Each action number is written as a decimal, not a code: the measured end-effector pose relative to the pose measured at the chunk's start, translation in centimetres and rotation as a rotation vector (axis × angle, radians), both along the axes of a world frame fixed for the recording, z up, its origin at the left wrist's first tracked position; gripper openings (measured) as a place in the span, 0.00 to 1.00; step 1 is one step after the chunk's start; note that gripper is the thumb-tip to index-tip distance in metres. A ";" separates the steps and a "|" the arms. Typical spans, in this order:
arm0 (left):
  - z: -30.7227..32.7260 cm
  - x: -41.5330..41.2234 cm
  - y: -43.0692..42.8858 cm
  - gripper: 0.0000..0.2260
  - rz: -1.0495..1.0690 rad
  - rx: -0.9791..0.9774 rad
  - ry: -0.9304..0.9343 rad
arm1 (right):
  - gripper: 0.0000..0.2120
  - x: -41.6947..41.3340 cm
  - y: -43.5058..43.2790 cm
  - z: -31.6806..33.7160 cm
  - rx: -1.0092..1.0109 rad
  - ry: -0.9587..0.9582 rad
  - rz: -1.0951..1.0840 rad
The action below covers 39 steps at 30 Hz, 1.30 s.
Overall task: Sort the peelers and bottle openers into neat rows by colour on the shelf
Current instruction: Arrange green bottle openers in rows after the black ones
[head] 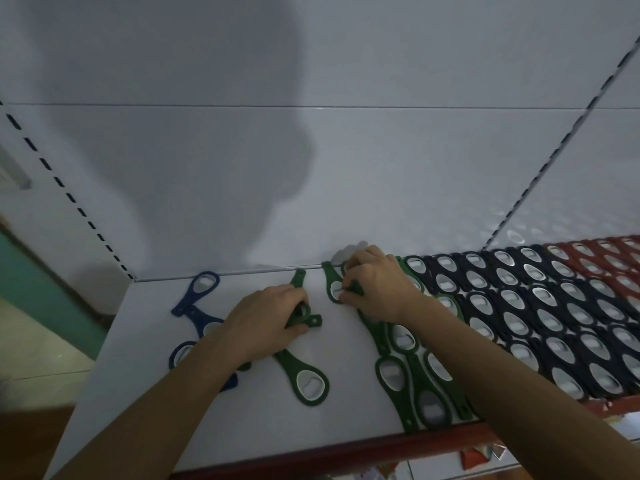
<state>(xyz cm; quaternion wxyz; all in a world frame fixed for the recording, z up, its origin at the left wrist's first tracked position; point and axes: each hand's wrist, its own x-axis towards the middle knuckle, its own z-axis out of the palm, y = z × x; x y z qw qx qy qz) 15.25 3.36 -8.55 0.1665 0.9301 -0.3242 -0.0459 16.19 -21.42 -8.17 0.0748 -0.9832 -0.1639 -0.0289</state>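
1. currently, the left hand (270,317) is seen curled round a small bunch of green openers (300,315) at the middle of the white shelf (242,427).
2. the right hand (374,282) is laid near the back edge, its fingertips pinched on the ring end of a single green bottle opener (333,289).
3. a loose green opener (306,381) is seen lying flat just in front of the left hand, ring end toward the shelf's front.
4. a green row (412,386) is laid out front to back beneath the right forearm.
5. dark navy rows (554,323) are packed touching to its right, with red openers (609,258) beyond at the far right.
6. blue openers (202,296) are scattered at the left, partly hidden by the left forearm.
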 end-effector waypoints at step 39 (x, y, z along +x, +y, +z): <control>0.7 -2.2 0.0 0.08 0.143 -0.895 0.882 | 0.11 -1.6 0.1 2.2 1.061 0.183 -0.114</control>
